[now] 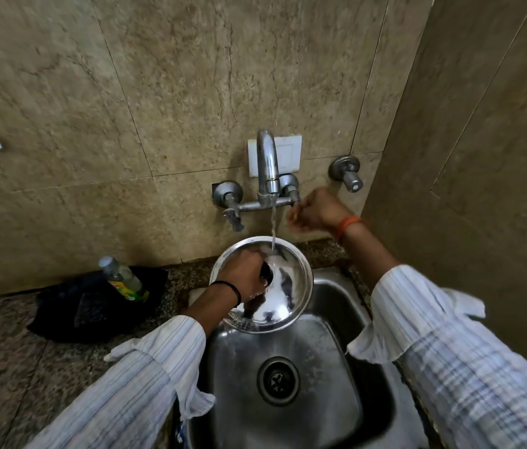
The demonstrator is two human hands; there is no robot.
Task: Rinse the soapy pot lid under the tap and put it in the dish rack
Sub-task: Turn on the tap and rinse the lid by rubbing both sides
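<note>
A round steel pot lid (288,280) with white soap suds on it is held over the back of the sink, tilted toward me. My left hand (242,273) grips its black knob. Water runs from the wall tap (267,163) in a thin stream onto the lid's upper part. My right hand (315,210) is up at the tap's right valve handle, fingers closed around it; the handle itself is mostly hidden by the hand. No dish rack is in view.
The steel sink (336,367) with its drain (277,380) lies below the lid. A dish-soap bottle (124,280) leans on a dark cloth (93,306) on the granite counter to the left. A second valve (346,175) sticks out of the wall at right. A tiled side wall stands close on the right.
</note>
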